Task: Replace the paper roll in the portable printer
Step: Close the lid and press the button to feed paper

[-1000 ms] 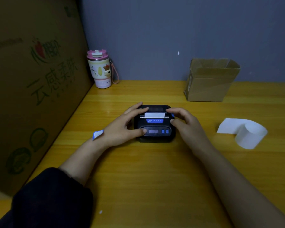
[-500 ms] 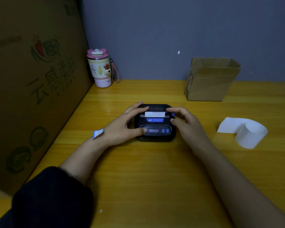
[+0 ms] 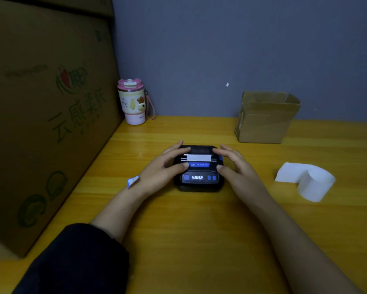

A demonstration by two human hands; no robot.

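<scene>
Two hands sit on the small black printer (image 3: 198,168) in the middle of the yellow table (image 3: 199,230). The left hand (image 3: 159,172) has its fingers spread and flat, with the thumb on the front of the printer and the fingers on the lid. The right hand (image 3: 235,164) has loose, flat fingers too, touching the right side. Neither hand grips anything tight. A white strip of paper (image 3: 198,157) sticks out of the slot on top. The lid looks shut, so I think the new roll is in. To do this well, press both sides of the lid down evenly and keep the strip straight. Another paper roll (image 3: 314,184) lies well apart on the right.
</scene>
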